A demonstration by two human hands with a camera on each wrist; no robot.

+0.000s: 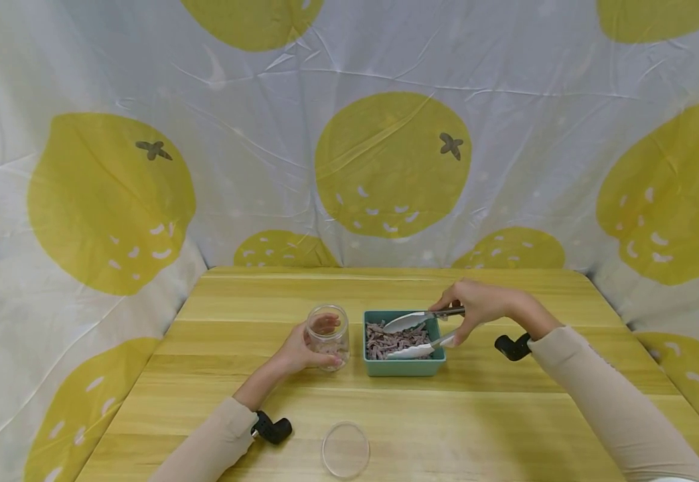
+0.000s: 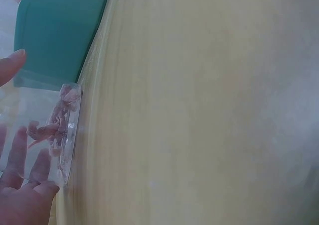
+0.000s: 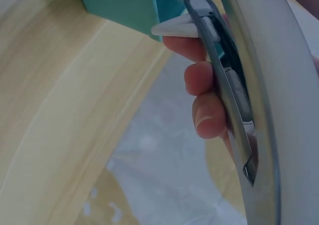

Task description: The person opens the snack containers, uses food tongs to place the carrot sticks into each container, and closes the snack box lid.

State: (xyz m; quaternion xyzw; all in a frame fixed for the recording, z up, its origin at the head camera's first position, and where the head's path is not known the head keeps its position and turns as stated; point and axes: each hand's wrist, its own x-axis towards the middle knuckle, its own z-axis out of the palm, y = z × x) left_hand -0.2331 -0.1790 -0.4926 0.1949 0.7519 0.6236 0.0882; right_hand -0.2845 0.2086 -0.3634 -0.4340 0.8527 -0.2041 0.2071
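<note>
I logged remotely: left hand [image 1: 294, 349] gripped jar [image 1: 335, 343], apparently steadying it; right hand [image 1: 481, 302] held tongs [image 1: 408, 322] spread within box [image 1: 402, 368].

No lettering, brand, number or sign can be read in any of the three views. A faint mark [image 1: 605, 359] on the right sleeve [image 1: 602, 398] is too small to make out.

Head view from above, forward and down; wrist views near, teal box [image 1: 402, 368] common to all.
</note>
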